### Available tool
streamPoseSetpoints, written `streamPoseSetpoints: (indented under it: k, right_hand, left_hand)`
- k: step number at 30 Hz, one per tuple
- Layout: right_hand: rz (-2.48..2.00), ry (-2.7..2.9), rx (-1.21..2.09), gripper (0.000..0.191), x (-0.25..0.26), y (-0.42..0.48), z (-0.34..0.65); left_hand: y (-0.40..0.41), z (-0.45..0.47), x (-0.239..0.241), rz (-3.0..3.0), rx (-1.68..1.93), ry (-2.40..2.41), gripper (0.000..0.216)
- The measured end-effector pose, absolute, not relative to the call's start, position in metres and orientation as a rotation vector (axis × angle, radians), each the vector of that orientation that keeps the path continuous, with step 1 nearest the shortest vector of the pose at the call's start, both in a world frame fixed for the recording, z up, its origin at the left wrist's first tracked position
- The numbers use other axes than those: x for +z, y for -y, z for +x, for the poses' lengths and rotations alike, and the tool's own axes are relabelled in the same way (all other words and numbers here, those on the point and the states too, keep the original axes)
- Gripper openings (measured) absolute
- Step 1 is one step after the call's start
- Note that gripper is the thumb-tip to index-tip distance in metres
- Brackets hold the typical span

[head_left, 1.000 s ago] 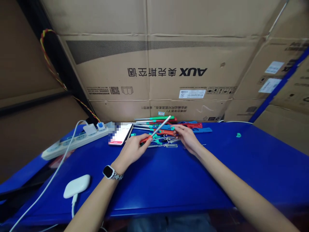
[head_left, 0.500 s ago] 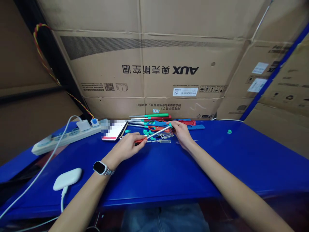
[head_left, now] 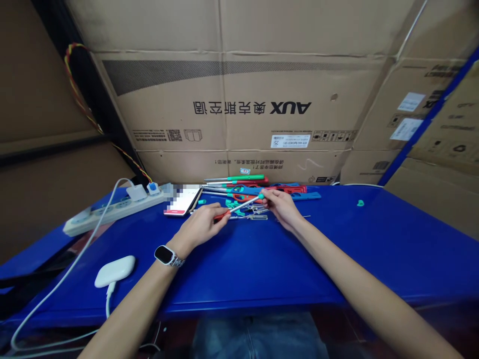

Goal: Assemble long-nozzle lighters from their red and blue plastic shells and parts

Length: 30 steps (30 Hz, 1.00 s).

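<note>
Both my hands hold a metal lighter tube (head_left: 245, 204) slantwise, low over the blue table. My left hand (head_left: 202, 224), with a watch on its wrist, is closed round the red part (head_left: 223, 216) at the tube's near left end. At the upper right end, my right hand (head_left: 279, 204) pinches a teal plastic piece (head_left: 261, 196) against the tube; its fingertips are partly hidden. Just behind lie several long-nosed lighters with metal tubes, among them a blue lighter (head_left: 247, 190) and a green lighter (head_left: 247, 177). Small teal parts (head_left: 232, 204) and clear fuel tanks (head_left: 259, 217) lie below them.
A phone (head_left: 182, 202) lies left of the lighters. A power strip (head_left: 112, 212) with plugs and a white charging case (head_left: 115, 271) with its cable are on the left. One teal piece (head_left: 360, 203) sits far right. Cardboard (head_left: 247, 80) walls the table's back.
The view has shifted slightly, moving the scene to the right. Both hands keep their hold on the lighter tube, which looks slightly less steeply tilted.
</note>
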State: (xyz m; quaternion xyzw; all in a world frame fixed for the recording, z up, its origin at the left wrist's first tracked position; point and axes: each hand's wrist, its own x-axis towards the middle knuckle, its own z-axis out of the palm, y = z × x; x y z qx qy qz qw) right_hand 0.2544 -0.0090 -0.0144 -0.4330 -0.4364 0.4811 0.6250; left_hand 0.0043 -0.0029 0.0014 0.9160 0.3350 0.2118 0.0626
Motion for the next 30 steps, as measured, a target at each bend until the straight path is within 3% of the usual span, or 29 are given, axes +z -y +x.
streamPoseSetpoints:
  k: [23,26,30]
  right_hand:
    - [-0.963,1.065,1.292,0.042,-0.018,0.016,0.235]
    - [-0.999,1.085,1.253,0.044,-0.022,0.020,0.219]
    - [-0.999,1.254,1.160,0.040,-0.023,0.028,0.205]
  left_hand:
    - [0.006,0.020,-0.008,2.703,0.778,-0.930,0.035]
    - [0.007,0.024,-0.011,2.626,0.785,-1.008,0.026]
    - [0.013,0.029,-0.012,2.485,0.762,-1.086,0.064]
